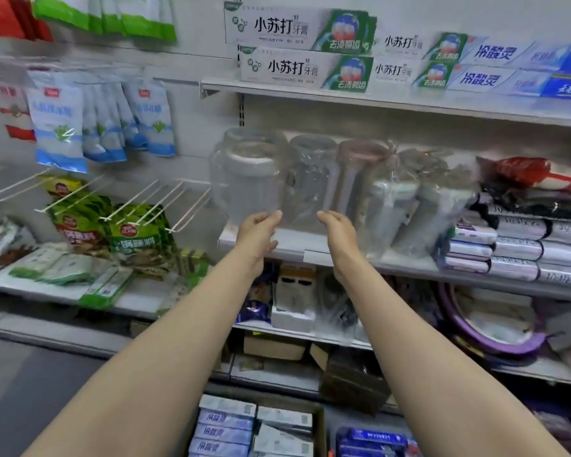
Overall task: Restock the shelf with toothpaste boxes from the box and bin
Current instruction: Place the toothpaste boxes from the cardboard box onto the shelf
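Green-and-white toothpaste boxes [304, 67] lie stacked two high on the top shelf [310, 92], with blue-and-white toothpaste boxes [488, 67] to their right. At the bottom, an open cardboard box [319, 420] holds several pale blue toothpaste boxes [225, 427]. Beside it on the right is a bin [370, 438] with dark blue packs. My left hand [257, 232] and my right hand [340, 235] are raised side by side in front of the middle shelf, a little apart. The fingers of both are loosely bent and hold nothing.
Clear plastic jars and wrapped cups [251, 173] stand on the middle shelf [297, 249] just behind my hands. Hanging packets [60, 123] and wire hooks [145, 199] fill the left side. Folded goods [524, 245] are stacked at the right. Lower shelves hold mixed wares.
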Demonstrator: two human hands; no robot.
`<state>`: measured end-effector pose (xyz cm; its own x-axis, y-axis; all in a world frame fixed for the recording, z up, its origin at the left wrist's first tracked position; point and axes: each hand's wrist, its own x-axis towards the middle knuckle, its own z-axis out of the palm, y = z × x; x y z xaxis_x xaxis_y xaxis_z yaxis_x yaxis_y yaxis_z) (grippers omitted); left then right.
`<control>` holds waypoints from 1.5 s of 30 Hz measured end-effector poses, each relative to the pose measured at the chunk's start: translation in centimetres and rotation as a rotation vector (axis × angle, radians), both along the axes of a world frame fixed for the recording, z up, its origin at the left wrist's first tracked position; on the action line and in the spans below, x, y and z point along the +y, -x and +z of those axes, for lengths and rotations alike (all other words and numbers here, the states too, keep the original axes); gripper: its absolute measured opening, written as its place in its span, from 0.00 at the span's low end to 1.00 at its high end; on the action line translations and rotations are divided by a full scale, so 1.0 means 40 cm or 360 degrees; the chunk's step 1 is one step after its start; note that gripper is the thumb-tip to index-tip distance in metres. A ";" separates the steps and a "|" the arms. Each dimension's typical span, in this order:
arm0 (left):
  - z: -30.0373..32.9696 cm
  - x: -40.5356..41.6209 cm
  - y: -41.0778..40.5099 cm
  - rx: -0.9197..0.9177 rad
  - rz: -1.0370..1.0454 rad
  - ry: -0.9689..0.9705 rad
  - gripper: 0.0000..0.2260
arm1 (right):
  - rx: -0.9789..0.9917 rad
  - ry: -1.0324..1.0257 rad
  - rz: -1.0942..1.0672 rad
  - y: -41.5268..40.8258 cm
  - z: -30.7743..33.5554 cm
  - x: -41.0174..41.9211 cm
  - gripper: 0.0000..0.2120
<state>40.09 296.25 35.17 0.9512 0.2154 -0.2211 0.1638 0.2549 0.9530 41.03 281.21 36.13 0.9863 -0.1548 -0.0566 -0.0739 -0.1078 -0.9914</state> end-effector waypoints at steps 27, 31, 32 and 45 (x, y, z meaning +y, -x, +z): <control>-1.465 0.071 0.285 0.1319 -0.0037 -0.0110 0.20 | 0.1447 0.0008 -0.0364 0.265 -1.463 -0.030 0.02; -1.664 0.040 0.260 0.1377 -0.0084 -0.0195 0.16 | 0.1569 -0.0036 -0.0378 0.265 -1.684 -0.072 0.12; -1.707 0.031 0.248 0.1370 -0.0108 -0.0222 0.15 | 0.1588 -0.0036 -0.0373 0.258 -1.734 -0.078 0.13; -2.111 -0.005 0.210 0.1466 -0.0133 -0.0451 0.26 | 0.1606 0.0378 -0.0195 0.210 -2.195 -0.175 0.53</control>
<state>31.67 296.07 -49.28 0.4454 0.3151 -0.8381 0.8847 -0.0112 0.4659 32.63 274.20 -51.67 0.4745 -0.3659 -0.8006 -0.8797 -0.2279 -0.4173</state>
